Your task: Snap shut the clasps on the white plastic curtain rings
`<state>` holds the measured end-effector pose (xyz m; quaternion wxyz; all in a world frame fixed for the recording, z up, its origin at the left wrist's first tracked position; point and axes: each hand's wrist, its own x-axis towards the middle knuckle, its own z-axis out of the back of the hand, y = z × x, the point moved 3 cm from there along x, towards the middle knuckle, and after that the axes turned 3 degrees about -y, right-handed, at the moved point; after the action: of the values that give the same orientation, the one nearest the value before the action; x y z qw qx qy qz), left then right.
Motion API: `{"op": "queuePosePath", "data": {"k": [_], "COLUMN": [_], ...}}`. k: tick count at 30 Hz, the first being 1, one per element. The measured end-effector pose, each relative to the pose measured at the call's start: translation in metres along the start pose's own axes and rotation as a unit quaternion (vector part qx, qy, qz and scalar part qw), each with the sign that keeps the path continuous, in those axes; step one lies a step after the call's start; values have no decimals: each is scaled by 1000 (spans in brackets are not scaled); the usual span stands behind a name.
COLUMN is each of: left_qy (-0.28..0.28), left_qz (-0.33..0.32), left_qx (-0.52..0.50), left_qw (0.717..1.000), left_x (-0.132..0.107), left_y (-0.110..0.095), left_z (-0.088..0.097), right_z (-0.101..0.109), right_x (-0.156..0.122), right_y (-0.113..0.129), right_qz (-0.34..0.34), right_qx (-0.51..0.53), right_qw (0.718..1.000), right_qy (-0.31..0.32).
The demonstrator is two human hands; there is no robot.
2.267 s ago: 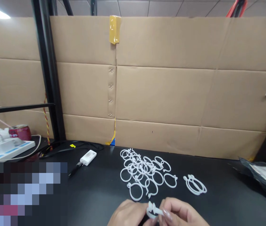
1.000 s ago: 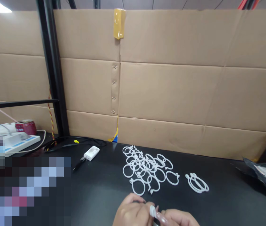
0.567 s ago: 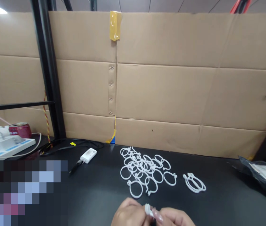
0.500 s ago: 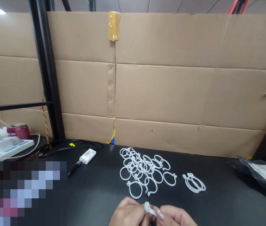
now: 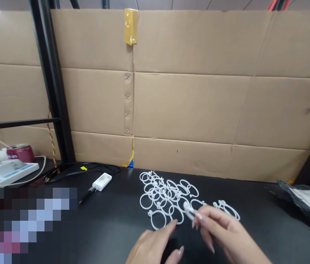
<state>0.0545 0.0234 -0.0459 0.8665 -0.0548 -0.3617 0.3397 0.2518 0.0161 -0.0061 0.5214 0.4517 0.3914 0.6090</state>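
Between thumb and fingertips, my right hand (image 5: 221,226) pinches a white plastic ring (image 5: 187,207) with a knob-like clasp, held above the table just right of the heap. Most of that ring's loop is hidden by my fingers. My left hand (image 5: 153,244) is low in the middle, thumb and forefinger spread, holding nothing. Its fingertip is close to the nearest rings of a heap of several similar white rings (image 5: 167,192). Right of the heap, a small overlapping group of rings (image 5: 232,211) is partly covered by my right hand.
A white charger (image 5: 102,182) with a black plug lies left of the heap. Further left are a power strip (image 5: 20,171), a red can (image 5: 21,153) and black cables. A dark plastic package (image 5: 306,201) lies at right. A cardboard wall (image 5: 188,110) stands behind the black table.
My hands were together at the bottom edge, working on a white ring. Now they are apart: my right hand has carried the ring forward and right, and my left hand has let go.
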Motion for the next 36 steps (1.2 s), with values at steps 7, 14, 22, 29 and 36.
{"op": "queuePosePath", "data": {"k": [7,14,22,29,36], "left_qy": [3,-25,-51,-38,-41], "left_qz": [-78,-83,-99,-107,-107], "left_qx": [95,67,58,48,45], "left_qw": [992,994,992,992,992], "left_x": [-6,-8,-9,-9,-8], "left_y": [0,4,4,7,7], "left_z": [-7,-7,-9,-11,-11], "right_z": [66,71,37,24,19], "right_x": [17,14,22,24,24], "right_y": [-16,-18,-22,-37,-39], "right_qz": [51,40,100,68,69], "right_qx": [-712,-749,-490,-365,-326], "right_qw": [692,651,864,928,943], "right_qy": [-113,-113,-62,-24,-22]}}
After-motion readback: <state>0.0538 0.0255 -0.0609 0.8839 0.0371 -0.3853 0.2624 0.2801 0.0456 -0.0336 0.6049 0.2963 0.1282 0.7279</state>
